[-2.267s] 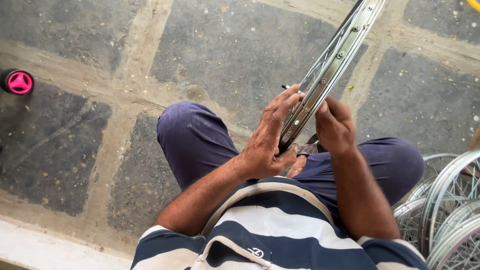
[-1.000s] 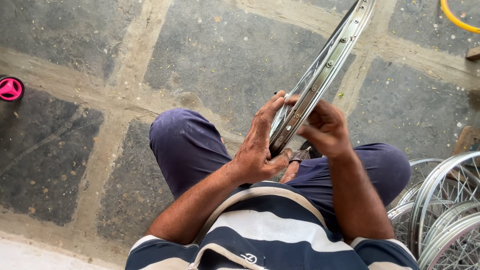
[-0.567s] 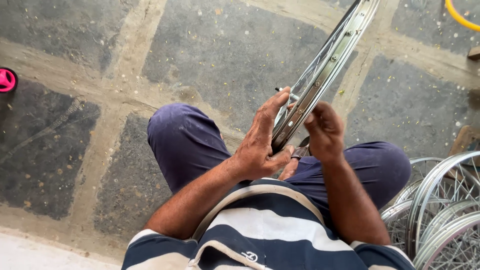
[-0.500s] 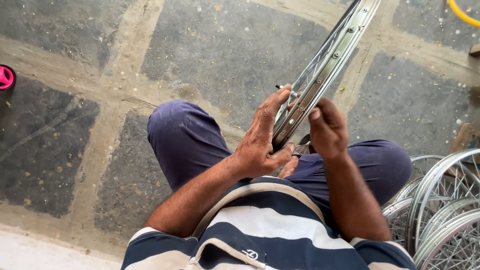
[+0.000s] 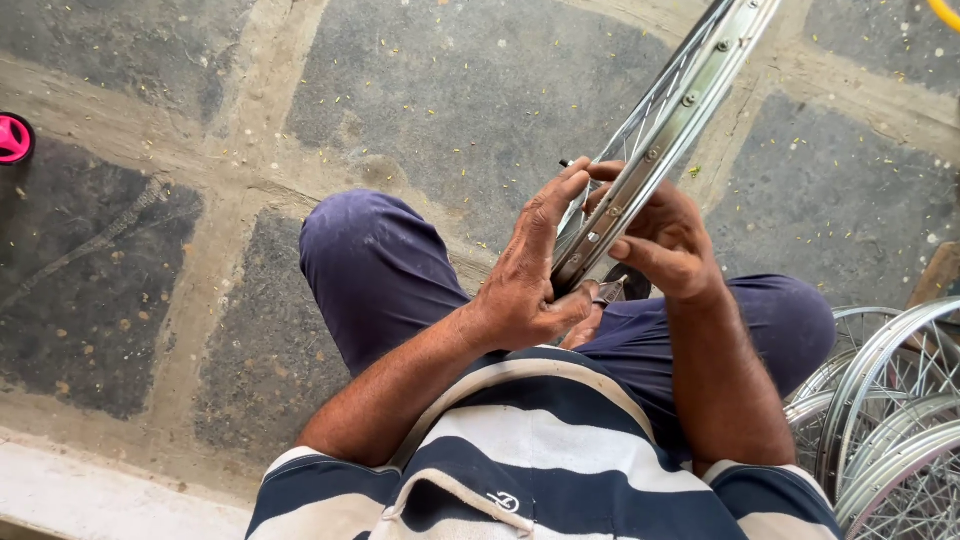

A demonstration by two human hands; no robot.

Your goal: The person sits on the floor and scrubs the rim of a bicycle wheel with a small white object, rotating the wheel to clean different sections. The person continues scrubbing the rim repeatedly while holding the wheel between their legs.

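Note:
A shiny metal bicycle wheel rim (image 5: 700,85) with thin spokes stands edge-on between my knees and runs up to the top right. My left hand (image 5: 525,275) presses flat against the rim's left side, fingers stretched up along it. My right hand (image 5: 665,235) grips the rim from the right, fingers curled over its edge. A thin dark pin or spoke end (image 5: 566,162) sticks out by my left fingertips. The rim's lower end is hidden between my hands and my blue trousers (image 5: 375,265).
Several more spoked metal rims (image 5: 890,420) lie stacked at the lower right. A pink round object (image 5: 14,138) sits at the left edge. Grey stone paving (image 5: 450,90) with sandy joints lies below; a pale kerb (image 5: 90,500) runs along the bottom left.
My right hand has shifted along the rim and its fingers have closed over the edge. My left hand stays flat on the rim. The view has drifted slightly.

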